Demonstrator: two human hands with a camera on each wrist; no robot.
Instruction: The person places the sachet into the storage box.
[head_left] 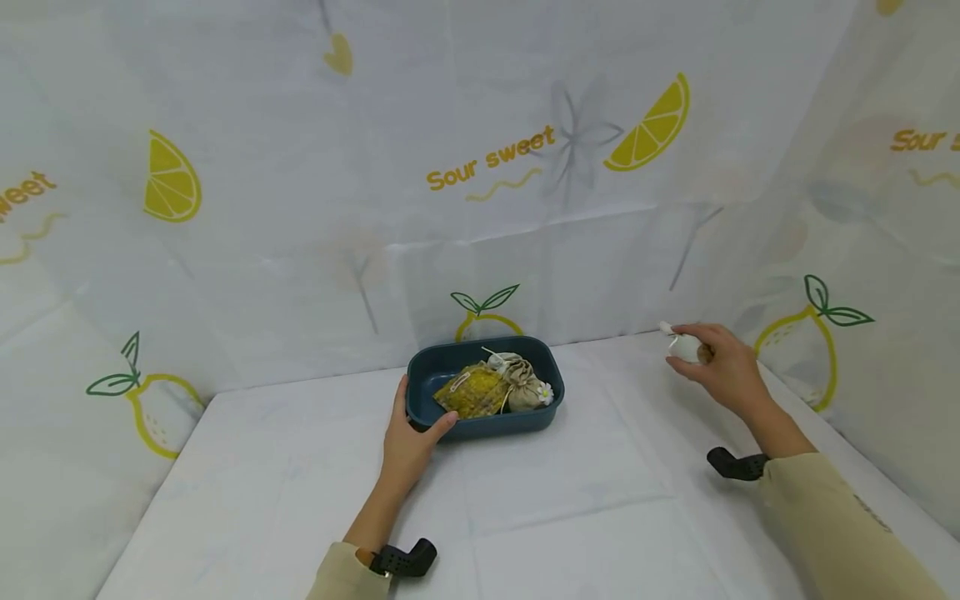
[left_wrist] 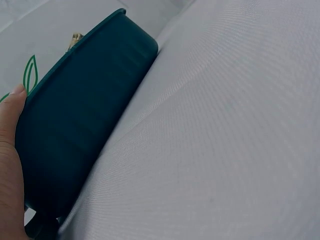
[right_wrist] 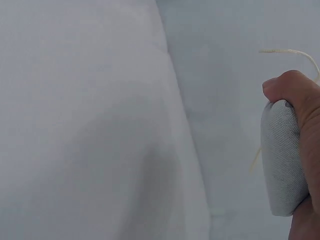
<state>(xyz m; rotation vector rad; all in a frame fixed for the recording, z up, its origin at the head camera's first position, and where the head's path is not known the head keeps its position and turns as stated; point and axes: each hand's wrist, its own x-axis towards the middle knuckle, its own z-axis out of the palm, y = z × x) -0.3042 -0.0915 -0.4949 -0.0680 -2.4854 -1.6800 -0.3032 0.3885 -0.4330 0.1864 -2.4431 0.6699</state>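
Observation:
A dark teal rectangular bin (head_left: pixel 480 428) stands near the back of the white-covered table. My left hand (head_left: pixel 408 442) grips its left front corner, thumb over the front rim and fingers along the left side. Inside the bin lie a yellow patterned sachet (head_left: pixel 472 390) and a beige drawstring pouch (head_left: pixel 523 394) with a white flower. Off to the right, above the table, my right hand (head_left: pixel 723 367) pinches a small pale cloth pouch (head_left: pixel 684 348) between thumb and fingers. In the right wrist view that pouch (right_wrist: pixel 282 157) looks light grey and woven, with thin cream cords trailing.
White cloth printed with lemons hangs as a wall (head_left: pixel 300 250) behind the table and along both sides. The tabletop (head_left: pixel 555 517) has a crease across its front part. A black band with a camera (head_left: pixel 405 558) sits on the left wrist, another (head_left: pixel 738 465) on the right.

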